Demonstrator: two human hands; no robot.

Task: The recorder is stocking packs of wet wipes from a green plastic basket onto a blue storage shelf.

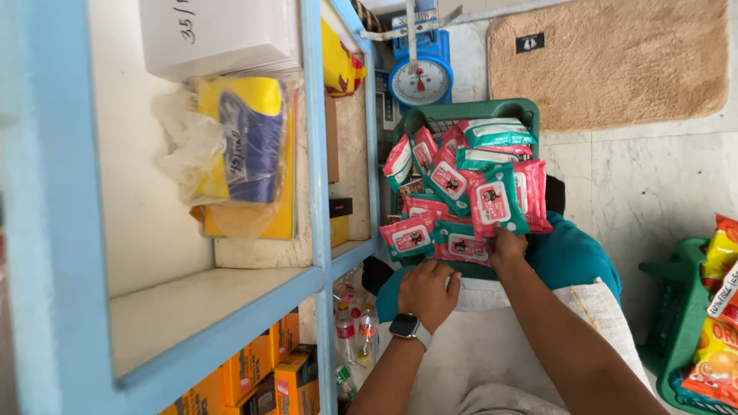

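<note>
Right hand [507,246] pinching a teal wipe packet [496,201] atop the green basket [461,115] at twelve o'clock; left hand [427,290] curled at its near rim. Heaped packets [442,180] likely to slide off if jostled.

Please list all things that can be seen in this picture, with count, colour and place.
Wipe packets: more than ten, pink and teal, heaped in the green basket.
Green basket: one, on the person's lap, centre.
Weighing scale: one, blue with white dial, beyond the basket.
Mat: one, beige, on the floor at top right.
Shelf unit: one, light blue frame, left.
Plastic-wrapped pack: one, yellow and blue, on the upper shelf.
Orange boxes: several, lower shelf.
Bottles: a few, clear, beside the shelf.
Snack bags: several, orange, in a second green basket at right.
Left hand: wears a watch, rests at the basket's near edge.
Right hand: grips a teal packet.
</note>
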